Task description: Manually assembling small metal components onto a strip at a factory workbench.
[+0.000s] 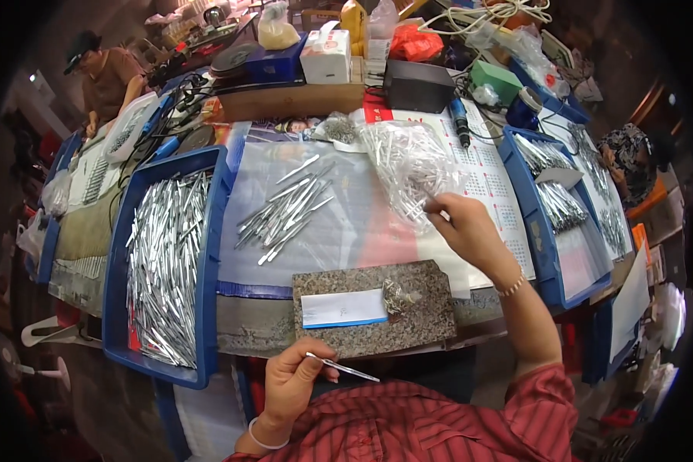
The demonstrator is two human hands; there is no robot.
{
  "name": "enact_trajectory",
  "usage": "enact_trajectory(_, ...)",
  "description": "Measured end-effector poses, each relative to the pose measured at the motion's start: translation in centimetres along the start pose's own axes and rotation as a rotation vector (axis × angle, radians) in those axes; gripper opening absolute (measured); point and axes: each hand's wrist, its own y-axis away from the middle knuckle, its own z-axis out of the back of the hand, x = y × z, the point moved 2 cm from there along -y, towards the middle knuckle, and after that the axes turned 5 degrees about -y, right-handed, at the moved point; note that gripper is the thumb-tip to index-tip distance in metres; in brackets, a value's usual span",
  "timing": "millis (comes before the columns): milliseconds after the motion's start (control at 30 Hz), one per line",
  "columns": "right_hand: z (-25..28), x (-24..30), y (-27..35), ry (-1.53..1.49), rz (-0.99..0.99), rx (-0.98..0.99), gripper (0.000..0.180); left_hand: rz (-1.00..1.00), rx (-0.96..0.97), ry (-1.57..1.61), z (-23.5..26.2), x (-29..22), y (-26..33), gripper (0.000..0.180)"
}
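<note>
My left hand, near the front edge of the table, pinches a slim silver metal piece with a tapering end pointing right. My right hand reaches over the near edge of a clear plastic bag full of thin whitish pieces. Its fingers are closed together there; what lies between them is too small to make out. Between my hands sits a speckled stone slab bearing a white paper strip with a blue edge and a small heap of tiny metal parts. Beyond it, similar silver pieces lie loosely piled.
A blue tray heaped with silver pieces stands at left, another blue tray with bundled pieces at right. A blue-black screwdriver-like power tool, a dark box and a tissue pack stand behind. Other people sit at both sides.
</note>
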Motion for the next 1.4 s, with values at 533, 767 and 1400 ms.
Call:
enact_trajectory(533, 0.7, 0.4, -0.4, 0.061, 0.043, -0.102, 0.008, 0.051, -0.058, 0.044, 0.2, 0.3, 1.3, 0.019)
enact_trajectory(767, -3.1, 9.6, 12.3, -1.059, -0.263, 0.058, 0.021, 0.171, -0.021, 0.026, -2.1, 1.6, -0.3, 0.018)
enact_trajectory(1400, -5.8, 11.0, 14.8, -0.592, 0.089, -0.074, 0.021, 0.174, -0.001, 0.143, -3.4, 1.5, 0.8, 0.023)
